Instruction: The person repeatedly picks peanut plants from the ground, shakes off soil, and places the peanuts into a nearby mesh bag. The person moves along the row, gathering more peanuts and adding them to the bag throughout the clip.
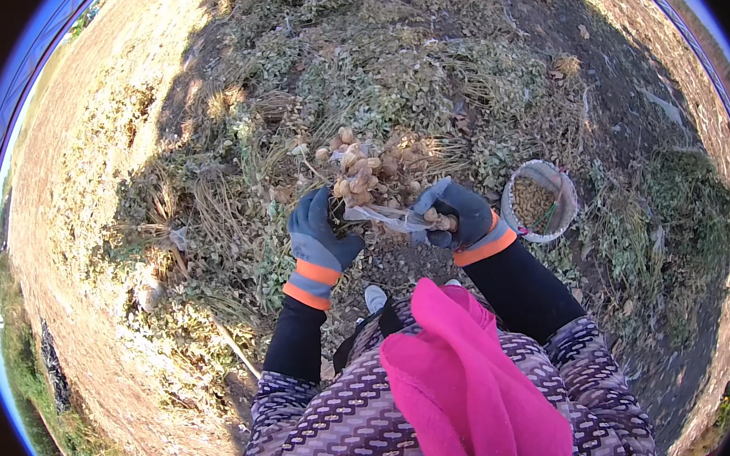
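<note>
A cluster of peanut pods (357, 173) hangs on a plant in front of me. My left hand (323, 231), in a grey glove with an orange-striped cuff, is closed around the plant just below the pods. A strip of clear plastic film (383, 216) stretches from beside the cluster to my right hand (465, 216). That hand, gloved alike, grips the film together with a few loose peanut pods (440, 220). Right of it stands a white bucket (573, 206), partly filled with picked peanuts (532, 201).
Dried peanut plants (385, 89) lie heaped over the ground ahead and to both sides. A wooden stick (235, 347) lies at my lower left. My shoe (375, 299) shows below my hands. A pink scarf (469, 375) hangs down my front.
</note>
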Demonstrator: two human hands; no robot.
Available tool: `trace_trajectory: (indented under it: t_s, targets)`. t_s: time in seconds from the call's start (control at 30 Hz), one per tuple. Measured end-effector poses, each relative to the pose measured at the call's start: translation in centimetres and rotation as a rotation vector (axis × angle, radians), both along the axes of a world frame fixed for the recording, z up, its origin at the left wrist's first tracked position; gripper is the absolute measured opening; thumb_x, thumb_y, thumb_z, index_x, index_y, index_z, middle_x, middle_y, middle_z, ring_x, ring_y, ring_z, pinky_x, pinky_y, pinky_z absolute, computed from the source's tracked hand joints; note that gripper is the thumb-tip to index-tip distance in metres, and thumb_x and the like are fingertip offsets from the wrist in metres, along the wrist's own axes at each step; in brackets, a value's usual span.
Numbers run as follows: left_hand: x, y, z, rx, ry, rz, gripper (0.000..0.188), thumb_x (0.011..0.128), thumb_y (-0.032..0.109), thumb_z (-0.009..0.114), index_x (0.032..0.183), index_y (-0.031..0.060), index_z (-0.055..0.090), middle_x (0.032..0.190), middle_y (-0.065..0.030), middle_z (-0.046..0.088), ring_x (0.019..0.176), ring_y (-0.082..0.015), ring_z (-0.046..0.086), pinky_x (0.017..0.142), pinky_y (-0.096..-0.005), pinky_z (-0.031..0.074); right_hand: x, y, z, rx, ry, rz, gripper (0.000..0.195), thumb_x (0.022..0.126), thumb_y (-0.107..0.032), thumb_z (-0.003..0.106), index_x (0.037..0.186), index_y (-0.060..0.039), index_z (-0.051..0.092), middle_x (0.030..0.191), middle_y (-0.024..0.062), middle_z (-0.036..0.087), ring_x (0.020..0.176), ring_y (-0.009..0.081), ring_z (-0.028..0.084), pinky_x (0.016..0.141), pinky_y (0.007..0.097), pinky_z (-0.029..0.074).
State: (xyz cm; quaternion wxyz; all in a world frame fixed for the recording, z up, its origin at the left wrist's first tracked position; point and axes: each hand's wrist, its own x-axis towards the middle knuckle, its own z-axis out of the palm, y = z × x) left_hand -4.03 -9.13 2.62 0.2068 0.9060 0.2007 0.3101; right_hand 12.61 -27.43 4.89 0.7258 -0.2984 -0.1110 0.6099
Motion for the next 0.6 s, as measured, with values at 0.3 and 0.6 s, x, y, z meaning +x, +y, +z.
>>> trace_trajectory:
  t_s: [0.3, 0.6]
  targets:
    - [-0.4, 0.8, 0.0, 0.108, -0.134, 0.081, 0.070, 0.050, 0.019, 0.075, 0.112, 0.0033, 0.044, 0.104, -0.0145, 0.050, 0.095, -0.0320, 0.051, 0.079, -0.0410, 0.043, 2.5, -1.5, -2.7, -0.171, -0.177, -0.100, 0.018, 0.075, -0.023, 0.060, 0.083, -0.0081, 0.054, 0.072, 0.0061, 0.059, 0.064, 0.0175, 0.062, 0.045, 0.0233, 0.042]
    - [-0.4, 1.7, -3.7, -0.461, -0.183, -0.026, 0.063, 0.062, 0.010, 0.074, 0.115, 0.0042, 0.040, 0.109, -0.0080, 0.052, 0.097, -0.0164, 0.054, 0.079, -0.0307, 0.048, 1.0, 0.7, 4.9, -0.277, -0.501, 0.009, 0.025, 0.072, -0.016, 0.064, 0.091, 0.0005, 0.063, 0.069, 0.0058, 0.061, 0.060, 0.0105, 0.056, 0.051, 0.0233, 0.042]
